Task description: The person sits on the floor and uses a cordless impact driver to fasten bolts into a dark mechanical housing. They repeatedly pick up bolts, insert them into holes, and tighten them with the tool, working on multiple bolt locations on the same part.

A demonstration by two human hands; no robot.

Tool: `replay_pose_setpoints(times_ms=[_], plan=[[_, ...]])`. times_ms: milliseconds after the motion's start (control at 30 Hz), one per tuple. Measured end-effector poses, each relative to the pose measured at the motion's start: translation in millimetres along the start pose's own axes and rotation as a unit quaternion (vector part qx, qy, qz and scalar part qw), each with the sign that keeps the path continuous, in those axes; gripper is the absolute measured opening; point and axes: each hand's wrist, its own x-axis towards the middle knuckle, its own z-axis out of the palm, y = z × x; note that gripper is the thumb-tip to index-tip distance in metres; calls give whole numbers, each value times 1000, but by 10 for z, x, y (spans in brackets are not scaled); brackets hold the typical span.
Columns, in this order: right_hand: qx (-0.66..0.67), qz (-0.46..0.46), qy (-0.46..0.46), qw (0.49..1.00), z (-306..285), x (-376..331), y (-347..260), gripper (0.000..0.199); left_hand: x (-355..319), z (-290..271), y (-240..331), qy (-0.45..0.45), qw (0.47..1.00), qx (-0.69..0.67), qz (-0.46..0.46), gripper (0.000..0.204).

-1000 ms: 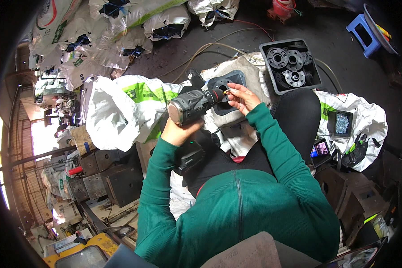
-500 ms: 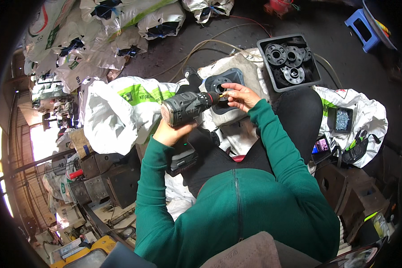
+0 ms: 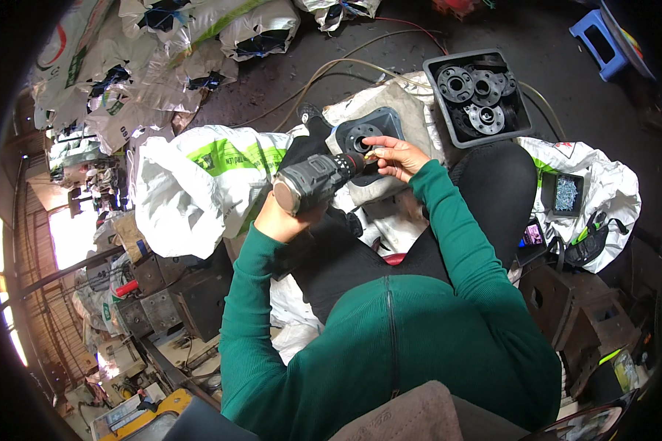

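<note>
Just above frame centre, a dark grey square plastic housing with a round flanged hole [image 3: 379,136] rests on white sacking. The grey-and-black cordless drill [image 3: 318,178] points at it, gripped from below by the closed left hand [image 3: 285,218]. The right hand [image 3: 399,155] pinches a small brass-coloured fastener [image 3: 371,155] at the drill's tip.

You see soft, even daylight in the middle; strong glare burns at the left rim, and the fisheye edges bend into black.
</note>
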Motion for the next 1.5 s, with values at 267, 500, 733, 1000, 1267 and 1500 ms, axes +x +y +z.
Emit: replay_pose_setpoints(times_ms=[267,500,733,1000,1267,1500], plan=[[-24,-122,327,937,-255,216,233,24,325,45,-146,50,994,-65,-78,42],[-165,-188,370,895,-534,479,476,32,764,165,-477,11,995,-27,-96,44],[-199,-162,368,894,-557,609,611,33,889,265,-518,-8,994,13,-110,47],[-177,-157,379,894,-520,636,641,29,1140,175,-516,-73,991,16,-111,46],[-205,-139,387,888,-451,678,577,27,1258,163,-371,-99,977,43,-184,40],[-168,-147,369,902,-529,747,649,22,1266,221,-453,-69,985,67,-146,45]])
